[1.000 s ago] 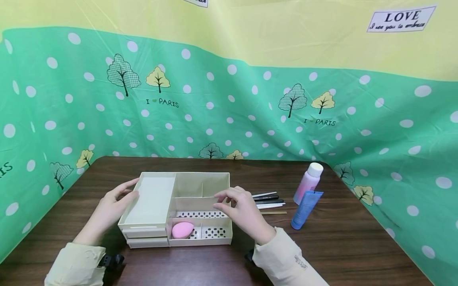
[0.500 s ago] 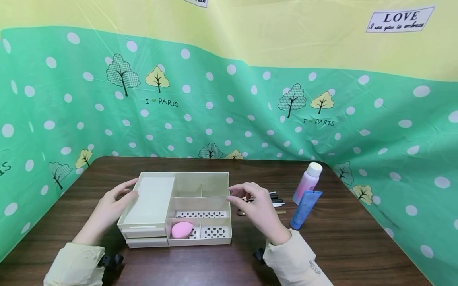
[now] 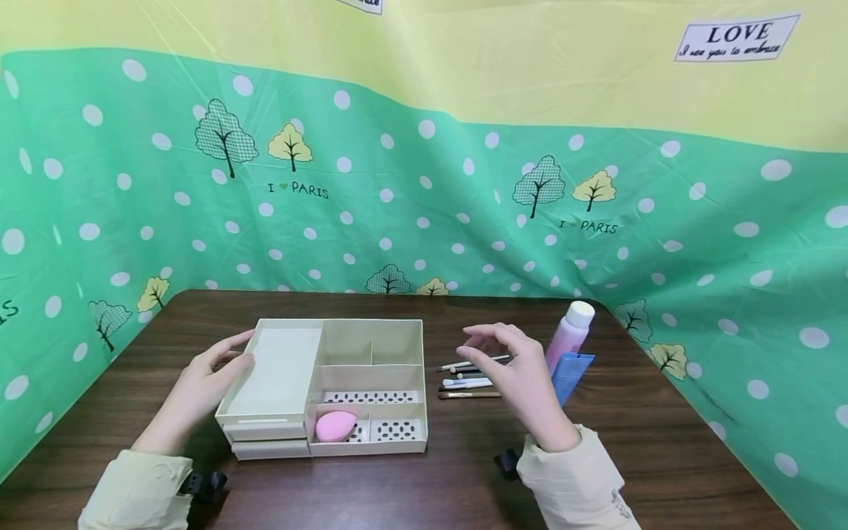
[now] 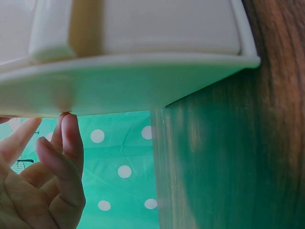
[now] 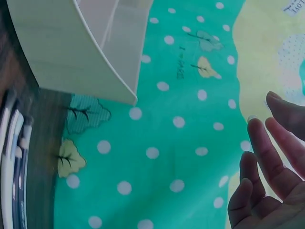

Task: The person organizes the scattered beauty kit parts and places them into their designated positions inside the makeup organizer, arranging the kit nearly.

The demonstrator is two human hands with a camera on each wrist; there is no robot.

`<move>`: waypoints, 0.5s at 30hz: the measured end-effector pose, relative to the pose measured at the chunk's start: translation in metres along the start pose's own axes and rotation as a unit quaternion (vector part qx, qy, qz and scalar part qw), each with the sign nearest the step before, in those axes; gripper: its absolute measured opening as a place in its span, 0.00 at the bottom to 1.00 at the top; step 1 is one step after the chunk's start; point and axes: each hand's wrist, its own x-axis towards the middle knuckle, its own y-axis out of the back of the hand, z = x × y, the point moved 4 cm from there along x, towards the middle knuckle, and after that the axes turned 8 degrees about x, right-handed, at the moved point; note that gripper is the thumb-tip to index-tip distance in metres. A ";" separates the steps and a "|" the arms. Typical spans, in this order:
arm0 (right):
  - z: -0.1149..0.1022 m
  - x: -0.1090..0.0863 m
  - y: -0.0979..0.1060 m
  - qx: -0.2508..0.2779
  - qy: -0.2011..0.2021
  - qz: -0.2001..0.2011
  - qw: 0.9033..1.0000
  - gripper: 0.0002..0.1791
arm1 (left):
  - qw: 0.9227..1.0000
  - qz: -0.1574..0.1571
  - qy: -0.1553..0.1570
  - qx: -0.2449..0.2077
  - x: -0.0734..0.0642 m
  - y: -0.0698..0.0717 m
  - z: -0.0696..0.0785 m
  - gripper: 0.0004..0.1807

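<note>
My left hand (image 3: 205, 394) rests against the left side of a cream storage organizer (image 3: 268, 375), its fingertips touching the outer wall. In the left wrist view, the fingers (image 4: 71, 143) meet that wall without wrapping round it. A pink makeup sponge (image 3: 335, 426) lies in the organizer's front compartment. My right hand (image 3: 523, 379) hovers to the right of the organizer with nothing held, thumb and fingertips apart. Below and left of it lie several makeup brushes (image 3: 460, 383) on the table, their handles partly hidden by the hand; they also show in the right wrist view (image 5: 16, 162).
A pink bottle (image 3: 570, 335) with a white cap stands to the right of the brushes. In front of it is a blue tube (image 3: 571, 374), its lower part hidden by my right hand. The dark wooden table (image 3: 371, 493) ends at a green dotted cloth (image 3: 371, 177).
My right hand has moved rightward, from above the organizer's right compartments across to the brushes, uncovering their heads. My left hand stays against the organizer.
</note>
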 end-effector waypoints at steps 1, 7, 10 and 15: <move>0.000 0.000 0.003 0.000 -0.003 0.001 1.000 0.12 | 1.000 0.000 0.000 0.000 0.000 0.000 0.000 0.31; 0.000 -0.002 0.021 0.006 0.002 0.013 1.000 0.13 | 1.000 0.000 -0.002 0.003 0.000 0.000 0.000 0.31; 0.002 -0.002 0.030 0.005 -0.008 0.019 1.000 0.13 | 1.000 -0.002 0.000 0.003 0.000 0.000 0.000 0.31; 0.009 -0.001 0.048 -0.013 -0.039 0.022 0.999 0.12 | 1.000 -0.003 0.004 0.000 0.000 -0.001 -0.001 0.31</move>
